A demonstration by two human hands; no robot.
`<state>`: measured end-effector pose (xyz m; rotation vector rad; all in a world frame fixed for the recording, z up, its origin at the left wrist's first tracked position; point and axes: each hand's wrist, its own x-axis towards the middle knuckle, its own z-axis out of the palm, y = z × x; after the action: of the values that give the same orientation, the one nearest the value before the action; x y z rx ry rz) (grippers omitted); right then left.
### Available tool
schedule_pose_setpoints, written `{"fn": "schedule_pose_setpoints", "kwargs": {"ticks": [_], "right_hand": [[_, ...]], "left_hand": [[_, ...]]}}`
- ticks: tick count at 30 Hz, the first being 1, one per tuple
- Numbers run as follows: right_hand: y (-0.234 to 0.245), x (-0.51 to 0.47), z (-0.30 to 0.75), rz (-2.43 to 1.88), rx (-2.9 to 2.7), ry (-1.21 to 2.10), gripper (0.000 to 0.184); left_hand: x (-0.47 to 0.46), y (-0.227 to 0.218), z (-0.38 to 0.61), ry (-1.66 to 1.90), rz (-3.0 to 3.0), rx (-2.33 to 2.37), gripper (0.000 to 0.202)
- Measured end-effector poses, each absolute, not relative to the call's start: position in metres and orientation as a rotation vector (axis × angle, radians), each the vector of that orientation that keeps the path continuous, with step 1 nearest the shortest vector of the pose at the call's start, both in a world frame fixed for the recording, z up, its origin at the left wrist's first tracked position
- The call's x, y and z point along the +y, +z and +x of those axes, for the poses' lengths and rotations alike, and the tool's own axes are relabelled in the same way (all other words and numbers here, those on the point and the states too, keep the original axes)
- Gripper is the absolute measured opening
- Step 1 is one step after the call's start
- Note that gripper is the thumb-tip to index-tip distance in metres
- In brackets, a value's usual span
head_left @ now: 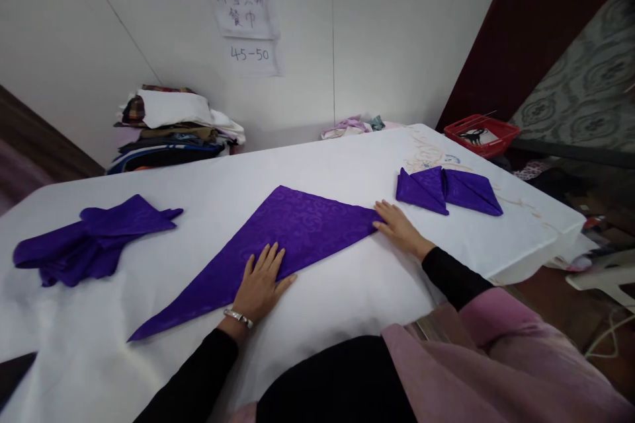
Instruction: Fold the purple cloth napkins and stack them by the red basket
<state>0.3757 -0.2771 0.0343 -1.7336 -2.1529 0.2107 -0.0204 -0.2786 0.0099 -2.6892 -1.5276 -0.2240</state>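
A purple patterned napkin (297,225), folded into a triangle, lies flat on the white tablecloth (342,297) in front of me. Its long edge faces me and its peak points away. My left hand (261,281) rests open with fingers spread on the cloth near the middle of that long edge; a silver bracelet is on the wrist. At the right corner, my right hand (399,228) lies with outstretched fingertips touching the napkin. Two folded purple napkins (421,190) sit side by side to the right. Several loose, crumpled purple napkins (99,238) lie at the left.
Behind the table's far left edge stands a pile of folded clothes (173,125) against the wall. A red basket (481,135) is beyond the far right corner. Paper signs (245,20) hang on the wall. At the right is a white stool (605,281).
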Motion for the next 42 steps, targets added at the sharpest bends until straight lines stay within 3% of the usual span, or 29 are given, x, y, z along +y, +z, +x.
{"fn": "schedule_pose_setpoints", "kwargs": {"ticks": [8, 13, 24, 34, 39, 42], "right_hand": [[0.045, -0.307, 0.228, -1.05, -2.73, 0.384, 0.077], [0.027, -0.3, 0.188, -0.97, -2.791, 0.442, 0.08], [0.007, -0.298, 0.294, -1.329, -2.677, 0.178, 0.066], [-0.043, -0.289, 0.431, -1.707, -2.418, -0.151, 0.079], [-0.031, -0.29, 0.409, -1.74, -2.327, -0.267, 0.078], [-0.01, -0.295, 0.349, -1.514, -2.427, -0.262, 0.074]], "left_hand": [[-0.285, 0.018, -0.017, -0.142, -2.699, -1.558, 0.067], [-0.288, 0.02, -0.014, -0.125, -2.705, -1.589, 0.066], [-0.29, 0.02, -0.014, -0.237, -2.781, -1.639, 0.073], [-0.294, 0.017, -0.013, -0.313, -2.798, -1.648, 0.078], [-0.295, 0.015, -0.012, -0.327, -2.792, -1.657, 0.078], [-0.295, 0.016, -0.011, -0.325, -2.8, -1.659, 0.078]]}}
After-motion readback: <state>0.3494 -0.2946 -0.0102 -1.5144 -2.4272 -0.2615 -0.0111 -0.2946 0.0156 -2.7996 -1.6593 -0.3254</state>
